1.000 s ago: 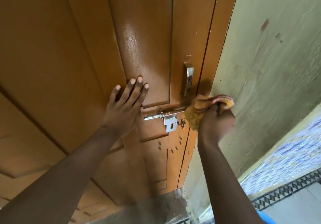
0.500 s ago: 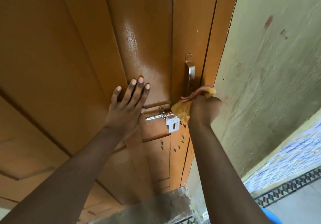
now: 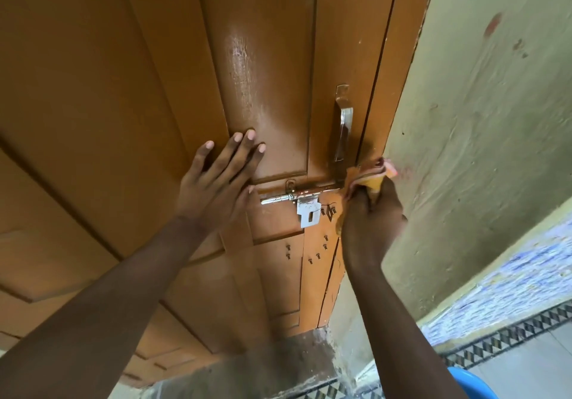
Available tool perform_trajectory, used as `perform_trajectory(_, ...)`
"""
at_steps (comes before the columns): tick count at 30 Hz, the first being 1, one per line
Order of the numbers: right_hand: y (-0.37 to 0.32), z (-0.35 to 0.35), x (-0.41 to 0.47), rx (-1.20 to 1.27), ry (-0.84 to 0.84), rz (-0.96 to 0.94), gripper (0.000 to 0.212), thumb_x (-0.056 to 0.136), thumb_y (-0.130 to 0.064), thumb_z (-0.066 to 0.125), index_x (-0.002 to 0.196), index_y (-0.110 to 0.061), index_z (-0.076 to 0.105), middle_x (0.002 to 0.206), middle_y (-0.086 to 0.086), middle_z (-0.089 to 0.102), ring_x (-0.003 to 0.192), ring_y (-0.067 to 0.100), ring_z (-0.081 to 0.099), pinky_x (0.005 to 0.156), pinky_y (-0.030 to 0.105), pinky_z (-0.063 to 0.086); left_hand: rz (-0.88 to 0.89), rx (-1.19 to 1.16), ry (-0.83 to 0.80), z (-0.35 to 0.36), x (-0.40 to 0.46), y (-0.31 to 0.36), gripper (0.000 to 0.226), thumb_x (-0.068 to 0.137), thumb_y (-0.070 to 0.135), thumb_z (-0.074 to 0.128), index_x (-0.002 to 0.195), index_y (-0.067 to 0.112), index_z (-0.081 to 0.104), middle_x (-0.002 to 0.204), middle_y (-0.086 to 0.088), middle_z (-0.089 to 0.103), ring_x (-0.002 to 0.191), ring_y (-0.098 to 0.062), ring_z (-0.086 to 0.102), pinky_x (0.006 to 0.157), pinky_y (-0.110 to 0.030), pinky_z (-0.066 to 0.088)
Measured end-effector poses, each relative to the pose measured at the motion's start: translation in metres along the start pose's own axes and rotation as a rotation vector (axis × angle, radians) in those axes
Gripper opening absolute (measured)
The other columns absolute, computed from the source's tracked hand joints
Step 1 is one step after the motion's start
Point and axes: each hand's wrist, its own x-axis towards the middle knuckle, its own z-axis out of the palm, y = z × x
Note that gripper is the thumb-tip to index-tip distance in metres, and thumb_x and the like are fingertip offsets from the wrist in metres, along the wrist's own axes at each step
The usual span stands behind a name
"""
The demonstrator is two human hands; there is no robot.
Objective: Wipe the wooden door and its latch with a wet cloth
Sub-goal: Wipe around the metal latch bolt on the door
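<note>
Cloth [image 3: 370,176] pressed at the right end of the latch [image 3: 301,196], on the door [image 3: 123,89] edge.

The right hand [image 3: 370,222] is closed tight around the bunched cloth, just below the handle [image 3: 343,126] and beside the wall [image 3: 495,120]. The left hand [image 3: 216,182] lies flat and open on the door, fingers spread, holding nothing, just left of the latch bolt.
</note>
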Motion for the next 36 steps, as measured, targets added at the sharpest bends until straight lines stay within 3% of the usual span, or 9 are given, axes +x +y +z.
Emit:
perform_trajectory(2,0.003,0.015,-0.017,-0.009,-0.100,-0.086,0.031,0.098,-0.005,0.060,0.128,-0.012,0.067,0.083,-0.006,0.070,0.061,-0.009,0.056,0.062,-0.004,0.040,0.039,0.050,0.021,0.006,-0.005,-0.009,0.071,0.105,0.051,0.041,0.165,0.019,0.023,0.171,-0.007,0.020,0.157,-0.022,0.020,0.124,-0.046,0.016)
perform_trajectory(7,0.022,0.067,-0.071,-0.055,-0.367,-0.180,0.053,0.106,-0.026,0.040,0.158,-0.017,0.036,0.122,0.016,0.070,0.101,0.035,0.070,0.080,0.037,0.060,0.118,0.127,0.058,0.018,-0.011,-0.021,0.073,0.104,0.054,0.043,0.165,0.018,0.025,0.171,-0.009,0.020,0.158,-0.023,0.017,0.124,-0.046,0.007)
perform_trajectory(9,0.035,0.081,-0.088,-0.090,-0.459,-0.311,0.058,0.107,-0.036,0.022,0.158,-0.011,0.034,0.153,0.024,0.048,0.143,0.046,0.042,0.102,0.047,0.053,0.109,0.128,0.065,0.020,-0.012,-0.020,0.073,0.103,0.052,0.044,0.165,0.018,0.025,0.170,-0.009,0.021,0.157,-0.024,0.017,0.124,-0.046,0.005)
perform_trajectory(11,0.051,0.081,-0.086,-0.181,-0.519,-0.511,0.055,0.109,-0.030,0.021,0.156,-0.005,0.036,0.165,0.020,0.028,0.156,0.039,0.012,0.111,0.051,0.046,0.106,0.138,0.092,0.023,-0.012,-0.019,0.072,0.102,0.051,0.044,0.164,0.017,0.028,0.169,-0.009,0.025,0.156,-0.023,0.020,0.123,-0.046,0.005)
perform_trajectory(14,0.078,0.070,-0.060,-0.355,-0.568,-0.811,0.060,0.096,-0.005,0.044,0.155,-0.008,0.039,0.167,0.013,0.027,0.158,0.033,0.005,0.113,0.060,0.041,0.112,0.158,0.140,0.027,-0.012,-0.018,0.072,0.100,0.051,0.043,0.162,0.016,0.033,0.167,-0.009,0.031,0.155,-0.023,0.026,0.122,-0.046,0.009)
perform_trajectory(19,0.075,0.082,-0.065,-0.412,-0.374,-0.791,0.056,0.094,-0.008,0.042,0.150,-0.007,0.048,0.161,0.016,0.039,0.155,0.039,0.015,0.119,0.059,0.033,0.103,0.149,0.162,0.029,-0.014,-0.016,0.072,0.100,0.050,0.043,0.162,0.016,0.033,0.166,-0.009,0.032,0.154,-0.024,0.029,0.121,-0.046,0.012)
perform_trajectory(25,0.112,0.071,-0.044,-0.528,-0.501,-1.261,0.065,0.090,-0.007,0.055,0.153,-0.012,0.040,0.162,0.008,0.032,0.157,0.033,0.014,0.128,0.044,0.012,0.086,0.130,0.178,0.030,-0.014,-0.015,0.071,0.100,0.049,0.042,0.162,0.016,0.034,0.166,-0.009,0.033,0.154,-0.024,0.028,0.121,-0.047,0.014)
perform_trajectory(32,0.094,0.092,-0.068,-0.504,-0.358,-1.051,0.050,0.100,-0.001,0.037,0.147,-0.007,0.052,0.156,0.013,0.047,0.151,0.039,0.028,0.122,0.054,0.024,0.094,0.128,0.160,0.031,-0.015,-0.016,0.069,0.102,0.048,0.038,0.163,0.016,0.032,0.167,-0.008,0.031,0.154,-0.023,0.027,0.122,-0.046,0.011)
perform_trajectory(36,0.102,0.093,-0.058,-0.497,-0.393,-1.281,0.049,0.105,-0.007,0.030,0.151,-0.013,0.046,0.158,0.006,0.041,0.154,0.033,0.024,0.123,0.047,0.024,0.091,0.121,0.168,0.030,-0.015,-0.016,0.066,0.103,0.046,0.036,0.162,0.016,0.033,0.166,-0.008,0.033,0.154,-0.024,0.031,0.122,-0.046,0.012)
